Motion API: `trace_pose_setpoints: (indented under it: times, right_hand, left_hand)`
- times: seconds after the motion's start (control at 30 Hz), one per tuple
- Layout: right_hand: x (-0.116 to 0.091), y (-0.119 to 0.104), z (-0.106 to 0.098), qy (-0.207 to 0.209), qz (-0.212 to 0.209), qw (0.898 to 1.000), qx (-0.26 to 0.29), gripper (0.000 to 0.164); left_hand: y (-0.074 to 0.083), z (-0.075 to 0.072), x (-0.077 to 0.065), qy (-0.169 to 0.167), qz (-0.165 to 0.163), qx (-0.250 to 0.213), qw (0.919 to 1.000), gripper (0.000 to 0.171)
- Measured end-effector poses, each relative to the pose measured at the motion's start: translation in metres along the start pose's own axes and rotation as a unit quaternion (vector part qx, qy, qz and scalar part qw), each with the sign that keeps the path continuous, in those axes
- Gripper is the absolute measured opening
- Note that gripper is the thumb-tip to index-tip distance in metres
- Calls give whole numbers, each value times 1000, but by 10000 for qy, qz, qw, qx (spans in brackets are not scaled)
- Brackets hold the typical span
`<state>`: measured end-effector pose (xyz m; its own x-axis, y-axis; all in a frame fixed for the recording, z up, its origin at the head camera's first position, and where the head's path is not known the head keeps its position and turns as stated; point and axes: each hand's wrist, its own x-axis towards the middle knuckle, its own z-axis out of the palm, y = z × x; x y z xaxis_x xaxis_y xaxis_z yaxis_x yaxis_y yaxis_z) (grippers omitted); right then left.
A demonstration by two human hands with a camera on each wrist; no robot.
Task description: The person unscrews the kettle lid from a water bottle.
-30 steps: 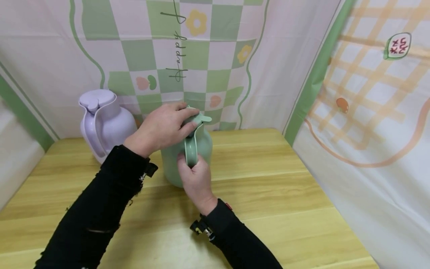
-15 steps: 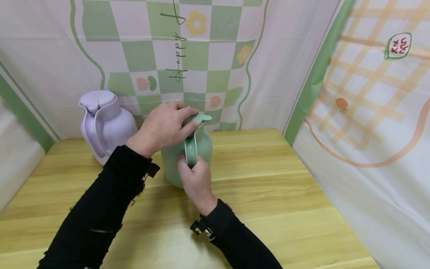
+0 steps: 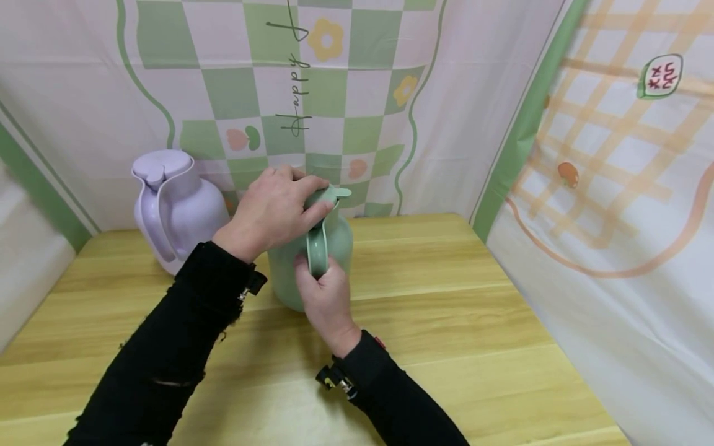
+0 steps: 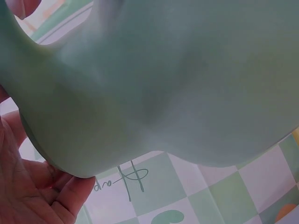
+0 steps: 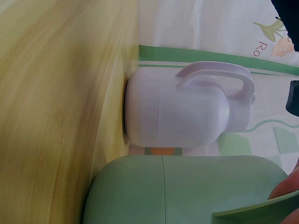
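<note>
A green thermos jug stands upright on the wooden table, its handle facing me. My left hand lies over the top and grips the jug's lid, whose small tab sticks out to the right. Lower down, my right hand is wrapped around the handle. From the left wrist, the jug's body fills most of the view, with fingers curled at its rim. The right wrist view shows the same jug's side and a bit of the right hand's fingers.
To the left stands a lavender thermos jug with its lid on, close to the back cloth. The wooden table runs under both jugs. Printed cloths hang behind and at the sides.
My left hand has turned slightly with the lid, and the lid's tab has swung a little away from me. The right hand and the jug's body stay where they were.
</note>
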<state>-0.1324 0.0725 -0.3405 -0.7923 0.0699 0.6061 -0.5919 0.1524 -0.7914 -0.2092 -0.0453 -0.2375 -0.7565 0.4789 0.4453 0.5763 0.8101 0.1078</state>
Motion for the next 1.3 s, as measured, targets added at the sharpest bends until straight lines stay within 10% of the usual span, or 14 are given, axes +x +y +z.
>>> trace_pose_setpoints:
  times: [0.77, 1.3]
  right_hand:
    - [-3, 32, 5, 23, 96, 9997, -224, 46]
    - [-2, 0, 1, -41, 61, 10000, -61, 44]
  left_hand:
    - [2, -1, -2, 39, -228, 47, 9997, 57]
    - [3, -2, -4, 66, -264, 121, 9996, 59]
